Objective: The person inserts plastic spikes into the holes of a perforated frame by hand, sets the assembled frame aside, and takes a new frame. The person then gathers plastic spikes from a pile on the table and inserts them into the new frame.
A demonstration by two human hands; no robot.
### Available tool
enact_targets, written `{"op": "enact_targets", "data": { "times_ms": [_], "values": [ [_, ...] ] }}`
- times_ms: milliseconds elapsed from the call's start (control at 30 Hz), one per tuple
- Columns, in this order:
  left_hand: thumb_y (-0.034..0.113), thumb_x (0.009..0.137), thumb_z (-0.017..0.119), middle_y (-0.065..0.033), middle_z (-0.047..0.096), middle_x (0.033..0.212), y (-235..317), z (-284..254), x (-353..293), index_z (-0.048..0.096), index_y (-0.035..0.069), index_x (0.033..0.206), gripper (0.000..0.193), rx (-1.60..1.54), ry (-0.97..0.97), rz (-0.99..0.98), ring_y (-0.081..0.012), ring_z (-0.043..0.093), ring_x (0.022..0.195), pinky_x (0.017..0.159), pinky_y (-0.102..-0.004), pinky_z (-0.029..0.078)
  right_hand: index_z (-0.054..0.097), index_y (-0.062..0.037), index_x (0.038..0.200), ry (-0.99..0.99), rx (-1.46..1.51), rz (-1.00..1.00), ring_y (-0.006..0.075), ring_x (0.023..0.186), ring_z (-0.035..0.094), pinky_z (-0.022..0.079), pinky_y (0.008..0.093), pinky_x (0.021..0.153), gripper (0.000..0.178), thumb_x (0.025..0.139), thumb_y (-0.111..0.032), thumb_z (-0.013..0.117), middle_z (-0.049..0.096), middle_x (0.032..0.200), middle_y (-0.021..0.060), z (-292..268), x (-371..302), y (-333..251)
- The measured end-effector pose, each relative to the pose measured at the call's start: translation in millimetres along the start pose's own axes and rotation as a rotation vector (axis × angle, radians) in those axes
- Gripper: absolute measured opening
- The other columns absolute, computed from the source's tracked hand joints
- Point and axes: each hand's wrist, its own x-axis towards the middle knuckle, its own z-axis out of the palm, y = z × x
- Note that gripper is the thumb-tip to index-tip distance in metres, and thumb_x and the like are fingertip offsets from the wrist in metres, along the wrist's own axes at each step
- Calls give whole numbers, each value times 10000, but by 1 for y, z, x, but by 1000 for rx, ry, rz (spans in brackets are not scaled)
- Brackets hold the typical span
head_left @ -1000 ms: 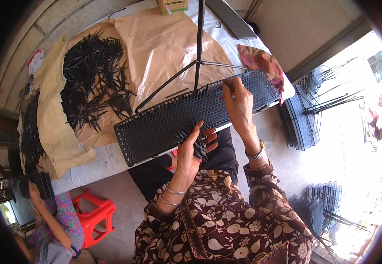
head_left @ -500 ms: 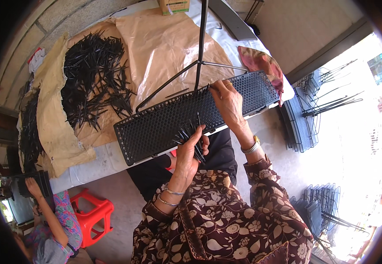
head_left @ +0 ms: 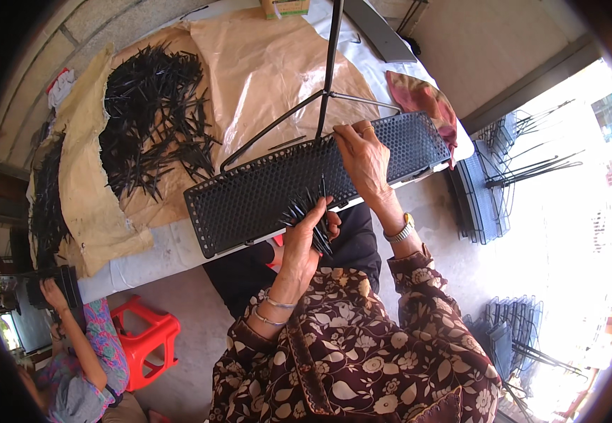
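Note:
A long black perforated metal panel (head_left: 264,194) lies slanted across the table's front edge, with a black wire frame (head_left: 327,93) rising from its far side. My left hand (head_left: 303,236) is closed around a bunch of thin black pointed strips (head_left: 297,210) just over the panel's near edge. One strip sticks up out of the bunch, past my thumb. My right hand (head_left: 364,154) reaches over the panel, its thumb and fingers pinched together at the far rim. Whatever sits between those fingertips is too small or hidden to make out.
A big heap of black strips (head_left: 154,113) lies on brown paper (head_left: 249,84) at the left. A patterned cloth (head_left: 422,102) rests by the panel's right end. Finished-looking black racks (head_left: 479,183) stand on the floor at right. Another person's hand (head_left: 53,295) and a red stool (head_left: 147,342) are at lower left.
The view has shifted slightly. Both hands keep nearly the same places: the left still grips the bunch of strips, the right still pinches at the panel's far rim.

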Motion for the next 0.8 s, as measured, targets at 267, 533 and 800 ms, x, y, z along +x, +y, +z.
{"op": "enact_targets", "data": {
  "times_ms": [267,533,800],
  "values": [
    [245,931,632,-35,588,730,2,7,-4,575,1,1131,320,3,-6,-31,-128,563,653,742,-340,529,681,-154,1006,-93,69,-65,278,762,639,513,394,633,144,872,-178,634,576,946,88,8,2,19],
    [236,927,639,-30,579,714,0,-3,3,577,-3,1133,322,54,-35,-9,-123,545,624,657,-308,491,695,-14,992,-370,595,283,69,676,574,465,256,595,154,867,-93,654,643,753,35,-35,-20,-10],
    [292,942,607,-133,677,966,-1,0,1,563,69,1222,360,18,16,-87,-212,661,848,723,-390,568,625,29,904,-289,702,471,90,600,589,468,240,554,114,897,-82,600,644,735,54,-54,-15,-6]
  ]
}}
